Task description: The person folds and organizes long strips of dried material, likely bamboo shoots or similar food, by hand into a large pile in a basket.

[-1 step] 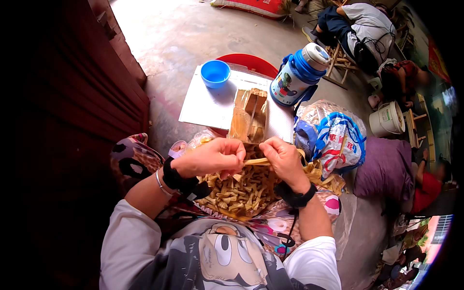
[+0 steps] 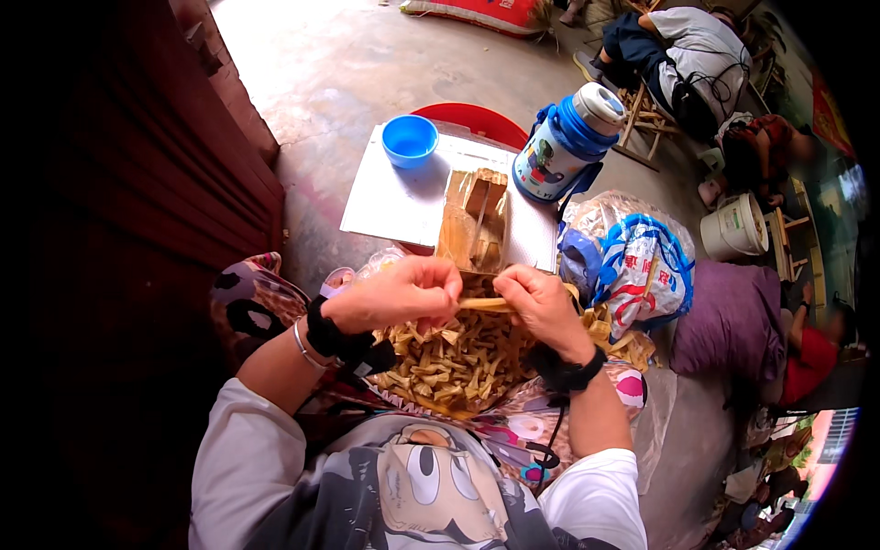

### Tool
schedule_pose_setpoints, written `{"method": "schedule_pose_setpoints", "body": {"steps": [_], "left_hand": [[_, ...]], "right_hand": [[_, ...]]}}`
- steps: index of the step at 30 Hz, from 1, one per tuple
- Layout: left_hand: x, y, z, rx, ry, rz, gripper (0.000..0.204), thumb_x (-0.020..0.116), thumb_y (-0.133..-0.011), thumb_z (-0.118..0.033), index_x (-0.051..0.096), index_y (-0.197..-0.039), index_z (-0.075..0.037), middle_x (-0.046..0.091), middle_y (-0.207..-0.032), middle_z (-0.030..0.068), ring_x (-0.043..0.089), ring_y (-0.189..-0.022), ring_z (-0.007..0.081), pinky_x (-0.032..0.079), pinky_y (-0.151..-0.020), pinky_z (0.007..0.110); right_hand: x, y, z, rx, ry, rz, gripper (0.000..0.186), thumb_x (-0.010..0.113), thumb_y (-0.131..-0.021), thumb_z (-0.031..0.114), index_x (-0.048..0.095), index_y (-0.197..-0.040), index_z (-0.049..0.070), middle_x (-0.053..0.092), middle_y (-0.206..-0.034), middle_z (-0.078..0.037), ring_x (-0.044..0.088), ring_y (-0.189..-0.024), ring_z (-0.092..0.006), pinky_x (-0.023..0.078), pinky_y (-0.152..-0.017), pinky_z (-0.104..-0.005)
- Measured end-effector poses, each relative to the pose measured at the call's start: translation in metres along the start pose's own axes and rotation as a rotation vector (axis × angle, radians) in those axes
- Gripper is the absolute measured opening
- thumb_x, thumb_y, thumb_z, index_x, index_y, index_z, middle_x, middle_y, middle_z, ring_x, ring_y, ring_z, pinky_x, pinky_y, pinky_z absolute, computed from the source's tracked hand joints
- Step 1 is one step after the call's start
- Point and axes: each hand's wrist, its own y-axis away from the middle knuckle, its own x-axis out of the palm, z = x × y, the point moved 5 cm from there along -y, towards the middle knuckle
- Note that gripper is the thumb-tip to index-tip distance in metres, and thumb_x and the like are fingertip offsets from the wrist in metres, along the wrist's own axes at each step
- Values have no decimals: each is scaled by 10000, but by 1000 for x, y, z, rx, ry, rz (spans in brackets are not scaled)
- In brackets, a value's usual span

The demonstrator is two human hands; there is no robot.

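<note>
Seen from the head camera, gripping a narrow tan strip (image 2: 481,303) between left hand (image 2: 417,291) and right hand (image 2: 539,309), thumbs and fingers closed tight, with the exact contact under the left fingers hidden. Stretched nearly level across the gap between the two hands, just above a heap of knotted tan pieces (image 2: 454,367) in the lap and on the near side of a tan bundle (image 2: 472,225) resting on a white board (image 2: 385,197). Lettered beneath a cartoon figure (image 2: 543,165) on the blue-and-white bottle (image 2: 570,139) at the board's right edge. Printed in red characters and blue bands on a white plastic bag (image 2: 643,261) beyond the right hand. Labelled also, farther right, on a white bucket (image 2: 738,234), in print too small to read. Accompanied on the board by a blue bowl (image 2: 410,140) toward its far left corner.
</note>
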Motion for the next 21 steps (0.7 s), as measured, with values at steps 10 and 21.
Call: {"method": "schedule_pose_setpoints", "body": {"steps": [10,21], "left_hand": [[-11,-11,-29,724,-1555,-636,250,619,-722,-9,582,-965,-53,572,-869,70,550,-810,246,470,-711,339],[-11,-12,-29,659,-1528,-632,226,637,-724,-20,582,-941,-48,552,-901,70,532,-827,236,467,-739,320]], "right_hand": [[-14,-14,13,-370,567,-362,163,560,-887,199,619,-929,52,615,-741,-177,617,-665,-306,487,-584,-362],[-12,-19,13,-322,533,-329,114,547,-875,159,605,-878,62,623,-776,-164,609,-748,-356,484,-615,-406]]}}
